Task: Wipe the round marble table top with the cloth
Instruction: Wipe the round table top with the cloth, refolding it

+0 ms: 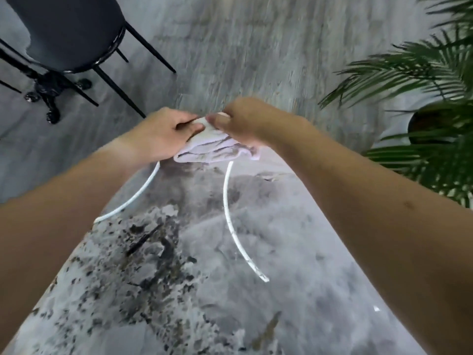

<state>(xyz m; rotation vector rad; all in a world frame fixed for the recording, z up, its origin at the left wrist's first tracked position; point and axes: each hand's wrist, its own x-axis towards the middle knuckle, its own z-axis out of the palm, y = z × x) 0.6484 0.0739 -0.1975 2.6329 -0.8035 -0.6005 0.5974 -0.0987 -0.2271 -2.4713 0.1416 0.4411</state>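
Note:
A pale pinkish cloth (217, 148) is bunched up at the far edge of the round marble table top (268, 252), which is grey with dark speckles and a bright ring reflection. My left hand (163, 133) grips the cloth's left side. My right hand (245, 121) pinches its top from the right. Both forearms reach across the table. The cloth's underside is hidden, so I cannot tell whether it touches the marble. The frame is motion-blurred.
A dark chair (69, 34) with thin black legs stands on the grey floor at far left, beside a black pedestal base (48, 93). A potted palm (430, 98) stands at right, its fronds close to the table's right edge.

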